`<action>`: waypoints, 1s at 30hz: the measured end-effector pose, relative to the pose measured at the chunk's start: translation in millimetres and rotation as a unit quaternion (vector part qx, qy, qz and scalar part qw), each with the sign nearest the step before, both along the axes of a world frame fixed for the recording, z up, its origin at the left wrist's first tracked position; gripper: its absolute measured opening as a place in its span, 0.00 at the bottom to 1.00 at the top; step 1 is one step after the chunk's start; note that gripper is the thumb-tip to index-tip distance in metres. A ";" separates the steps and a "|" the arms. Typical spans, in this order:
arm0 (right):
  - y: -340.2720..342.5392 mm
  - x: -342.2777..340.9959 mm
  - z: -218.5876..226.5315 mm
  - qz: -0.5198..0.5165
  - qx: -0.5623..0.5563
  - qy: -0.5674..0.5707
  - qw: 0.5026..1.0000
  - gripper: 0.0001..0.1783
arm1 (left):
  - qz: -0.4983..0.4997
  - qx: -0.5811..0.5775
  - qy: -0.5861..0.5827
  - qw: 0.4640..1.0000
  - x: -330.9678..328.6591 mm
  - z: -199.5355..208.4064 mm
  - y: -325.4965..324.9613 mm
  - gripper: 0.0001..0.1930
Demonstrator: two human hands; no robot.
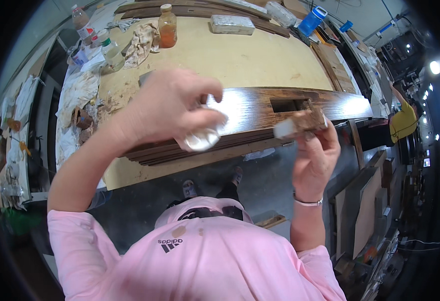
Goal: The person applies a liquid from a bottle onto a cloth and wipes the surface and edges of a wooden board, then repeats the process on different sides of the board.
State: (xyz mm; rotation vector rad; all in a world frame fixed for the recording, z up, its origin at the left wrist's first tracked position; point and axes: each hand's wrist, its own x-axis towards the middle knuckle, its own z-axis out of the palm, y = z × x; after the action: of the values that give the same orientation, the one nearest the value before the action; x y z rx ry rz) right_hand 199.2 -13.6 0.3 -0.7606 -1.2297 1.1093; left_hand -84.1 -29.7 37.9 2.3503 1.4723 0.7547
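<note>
My left hand (172, 108) is over the left part of a dark, glossy wooden board (250, 103). Its fingers are curled, and a small white rounded thing (202, 140) shows below them, too blurred to name. Toward the board's right part, my right hand (317, 158) grips a small block (302, 123) with a brown-stained face and a whitish end between thumb and fingers. Just behind that block, a rectangular cutout (290, 105) opens in the board. The board lies on a stack of dark boards (195, 153) along the near table edge.
On the yellowish table (220, 60) stand a jar of orange-brown liquid (167, 30), a clear bottle (110, 52) and a crumpled rag (142, 45). Farther back are a wrapped block (232, 24), a blue container (312, 21) and long dark strips (195, 12). A person in yellow (403, 123) is at far right.
</note>
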 end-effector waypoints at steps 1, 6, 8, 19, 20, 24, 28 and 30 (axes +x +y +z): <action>-2.6 -20.4 3.8 0.077 -0.013 0.082 0.994 0.21 | -0.007 0.017 -0.038 0.999 9.6 -0.8 -4.6 0.16; -23.7 -73.4 17.4 0.233 -0.093 0.191 0.949 0.22 | -0.031 0.100 -0.130 0.986 12.1 -9.0 -36.9 0.12; -21.9 -82.5 13.9 0.283 -0.076 0.123 0.948 0.21 | -0.001 0.062 -0.161 0.985 -4.6 -9.1 -57.4 0.14; -48.8 -124.1 -0.2 0.352 0.003 -0.139 0.925 0.14 | 0.509 -0.034 -0.064 0.858 -185.1 -125.4 -114.0 0.20; -57.2 -127.3 2.4 0.353 -0.027 -0.145 0.924 0.10 | 0.538 -0.102 -0.025 0.836 -196.6 -149.0 -112.7 0.21; -63.1 -127.1 -6.9 0.383 0.080 -0.221 0.893 0.10 | 0.583 -0.205 0.071 0.783 -211.7 -212.1 -97.8 0.22; -61.7 -115.4 -3.3 0.394 0.122 -0.257 0.874 0.09 | 0.584 -0.125 0.025 0.802 -206.2 -185.3 -112.6 0.22; -55.6 -108.6 -7.6 0.370 0.084 -0.296 0.877 0.09 | 0.526 -0.023 -0.128 0.841 -188.1 -141.1 -118.8 0.18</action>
State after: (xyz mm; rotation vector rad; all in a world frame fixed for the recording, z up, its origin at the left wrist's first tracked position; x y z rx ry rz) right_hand 90.6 -69.2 -7.3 -0.5034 -2.2331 1.3932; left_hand -272.2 -148.5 -103.2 1.1451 2.5506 1.1531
